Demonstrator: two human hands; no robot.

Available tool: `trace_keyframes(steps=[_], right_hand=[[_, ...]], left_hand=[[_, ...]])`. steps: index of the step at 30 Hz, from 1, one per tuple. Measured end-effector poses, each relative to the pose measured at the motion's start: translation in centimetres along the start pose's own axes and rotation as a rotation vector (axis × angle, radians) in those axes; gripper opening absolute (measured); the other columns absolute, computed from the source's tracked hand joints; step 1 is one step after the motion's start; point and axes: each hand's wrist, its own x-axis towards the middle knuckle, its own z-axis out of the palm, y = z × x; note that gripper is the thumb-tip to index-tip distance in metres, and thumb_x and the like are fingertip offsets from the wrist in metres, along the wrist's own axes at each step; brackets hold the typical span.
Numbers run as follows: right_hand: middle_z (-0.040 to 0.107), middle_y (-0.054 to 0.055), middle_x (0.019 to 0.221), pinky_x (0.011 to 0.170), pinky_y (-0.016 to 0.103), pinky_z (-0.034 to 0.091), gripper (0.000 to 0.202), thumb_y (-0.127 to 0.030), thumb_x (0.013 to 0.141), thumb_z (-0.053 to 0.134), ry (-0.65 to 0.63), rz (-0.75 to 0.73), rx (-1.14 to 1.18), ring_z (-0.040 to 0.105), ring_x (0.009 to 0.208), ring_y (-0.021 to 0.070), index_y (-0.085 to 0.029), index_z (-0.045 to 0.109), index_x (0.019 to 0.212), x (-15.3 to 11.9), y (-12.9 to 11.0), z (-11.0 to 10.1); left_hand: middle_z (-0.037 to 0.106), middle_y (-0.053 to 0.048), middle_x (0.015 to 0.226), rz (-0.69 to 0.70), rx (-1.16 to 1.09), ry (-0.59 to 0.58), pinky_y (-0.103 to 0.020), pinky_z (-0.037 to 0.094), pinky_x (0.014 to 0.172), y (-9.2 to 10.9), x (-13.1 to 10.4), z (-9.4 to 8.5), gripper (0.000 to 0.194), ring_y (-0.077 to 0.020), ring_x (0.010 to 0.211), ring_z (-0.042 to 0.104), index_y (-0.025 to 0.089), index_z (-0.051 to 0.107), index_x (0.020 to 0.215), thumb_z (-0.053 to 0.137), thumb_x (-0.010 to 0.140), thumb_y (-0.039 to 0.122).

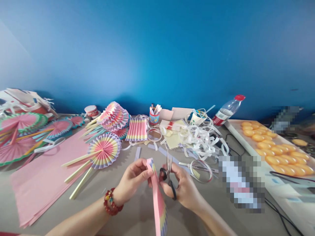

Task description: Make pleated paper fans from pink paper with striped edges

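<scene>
My left hand [136,177], with a red bead bracelet [112,201] at the wrist, pinches the top end of a folded strip of pleated paper [157,203]. The paper is pink with rainbow edges and hangs down toward me. In my right hand [180,183] is a pair of black-handled scissors [169,167], blades pointing up and away, just right of the paper. The right fingers are around the handles and close to the paper; whether they touch it I cannot tell. Finished rainbow paper fans [104,150] with pale sticks lie to the left of my hands.
Pink paper sheets [51,173] cover the left. A pleated piece [136,129], a cup of pens [154,116], tape rolls [201,170] and white paper scraps [197,141] lie ahead. Right are a tilted bottle [227,109] and a tray [246,144] of yellow ovals. A blue wall [157,49] stands behind.
</scene>
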Motion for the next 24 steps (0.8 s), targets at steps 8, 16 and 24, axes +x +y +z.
trace_keyframes(steps=[8, 16, 24], right_hand=[[0.063, -0.001, 0.078, 0.071, 0.027, 0.046, 0.013, -0.013, 0.071, 0.058, 0.064, -0.042, -0.094, 0.06, 0.072, 0.0163, -0.021, 0.052, 0.079, 0.0, -0.5, 0.4], [0.062, 0.001, 0.076, 0.069, 0.03, 0.046, 0.009, -0.022, 0.074, 0.063, 0.216, -0.041, -0.422, 0.059, 0.072, 0.0196, -0.022, 0.056, 0.079, 0.4, 0.9, -2.1], [0.052, -0.002, 0.069, 0.06, 0.024, 0.044, 0.027, -0.041, 0.08, 0.065, 0.037, 0.034, -0.136, 0.05, 0.063, 0.0143, -0.022, 0.046, 0.073, -0.4, 1.4, -0.9]], left_hand=[[0.064, 0.0, 0.066, -0.042, -0.008, -0.045, -0.021, 0.049, 0.053, -0.3, -0.2, 0.1, 0.026, -0.0102, 0.052, 0.059, 0.015, 0.056, 0.082, 0.074, 0.08, 0.033], [0.064, 0.0, 0.068, -0.005, -0.037, -0.014, -0.021, 0.049, 0.054, 0.3, 0.0, -0.1, 0.024, -0.0093, 0.053, 0.059, 0.015, 0.056, 0.079, 0.073, 0.081, 0.031], [0.066, 0.0, 0.068, 0.082, -0.016, 0.008, -0.021, 0.051, 0.055, 0.4, 0.1, -0.3, 0.023, -0.0106, 0.054, 0.062, 0.015, 0.056, 0.08, 0.073, 0.081, 0.031]])
